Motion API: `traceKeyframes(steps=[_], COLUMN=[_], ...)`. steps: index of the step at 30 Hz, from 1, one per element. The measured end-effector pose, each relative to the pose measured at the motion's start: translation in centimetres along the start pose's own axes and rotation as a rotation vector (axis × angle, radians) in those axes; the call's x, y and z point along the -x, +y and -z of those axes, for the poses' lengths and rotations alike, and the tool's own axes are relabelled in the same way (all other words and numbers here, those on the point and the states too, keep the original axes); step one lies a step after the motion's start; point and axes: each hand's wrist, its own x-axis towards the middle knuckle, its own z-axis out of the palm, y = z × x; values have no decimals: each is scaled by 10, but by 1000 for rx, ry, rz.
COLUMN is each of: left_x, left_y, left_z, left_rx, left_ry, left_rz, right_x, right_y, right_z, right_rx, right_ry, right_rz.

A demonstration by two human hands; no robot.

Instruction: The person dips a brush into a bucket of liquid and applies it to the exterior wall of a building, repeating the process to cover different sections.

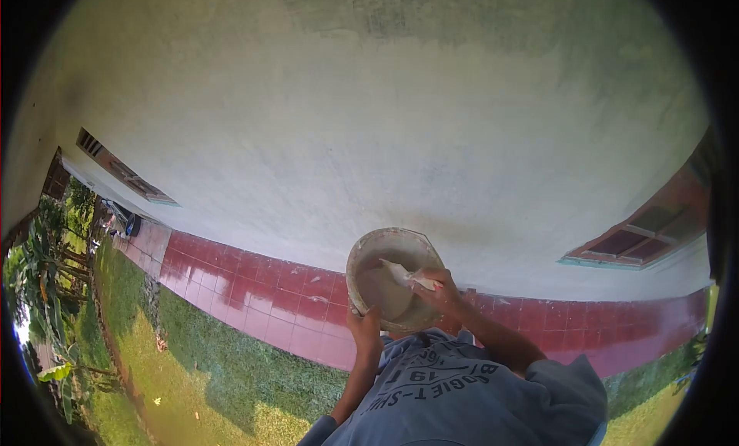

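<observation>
A round bucket (427,253) with a paint-smeared rim is held in front of my body, close to the wall. Pale greyish-white paint (381,292) lies inside it. My left hand (366,325) is closed on the bucket's near left rim. Over the right side of the opening, my right hand (439,289) grips a paintbrush (397,271), its whitish head pointing left across the paint. A bit of red shows on the brush by my fingers.
A broad whitish wall (323,138) rises ahead, with patchy greenish areas near the top. Windows flank it, one at right (639,242) and another at left (135,176). Red floor tiles (246,284) run along its foot, with grass (223,377) beyond.
</observation>
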Motion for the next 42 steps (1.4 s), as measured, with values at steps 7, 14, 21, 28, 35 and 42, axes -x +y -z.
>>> traceKeyframes(steps=[7, 14, 21, 28, 35, 42], left_x=[-2, -5, -15, -31, -30, -40], left_y=[-8, -17, -44, -55, -54, -77], left_z=[0, -1, 5, 16, 13, 16], left_rx=[65, 101, 123, 223, 231, 146], left_ry=[57, 112, 180, 157, 214, 285], left_rz=[14, -25, -43, -123, -48, -111], right_x=[-77, -215, -341, -406, -443, -383], right_y=[-72, -230, -462, -614, -698, -527], right_z=[46, 137, 169, 163, 184, 135], right_rx=[-775, -742, 19, 873, 1701, 1798], right_ry=[171, 82, 128, 303, 766, 22], right_rz=[-441, -85, 629, 769, 1361, 1317])
